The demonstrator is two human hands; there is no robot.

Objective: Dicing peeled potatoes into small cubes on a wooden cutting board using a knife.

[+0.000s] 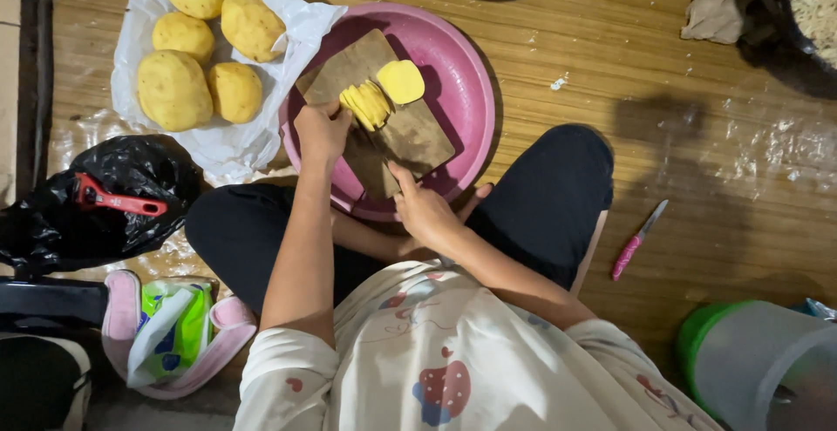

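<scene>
The left hand (321,130) is pinching the sliced potato (368,104) on the cutting board (410,135) while the right hand (423,209) is gripping a knife (blade hardly visible), and fingertips so near could get nicked.

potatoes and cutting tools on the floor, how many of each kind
Whole peeled potatoes on the white plastic: 5
Potato being sliced on the board, steadied by the left hand: 1
Knife with pink handle on the floor: 1
Red-handled peeler on the black bag: 1
Total: 8
The right hand is at the board; what it grips is not clear.
</scene>
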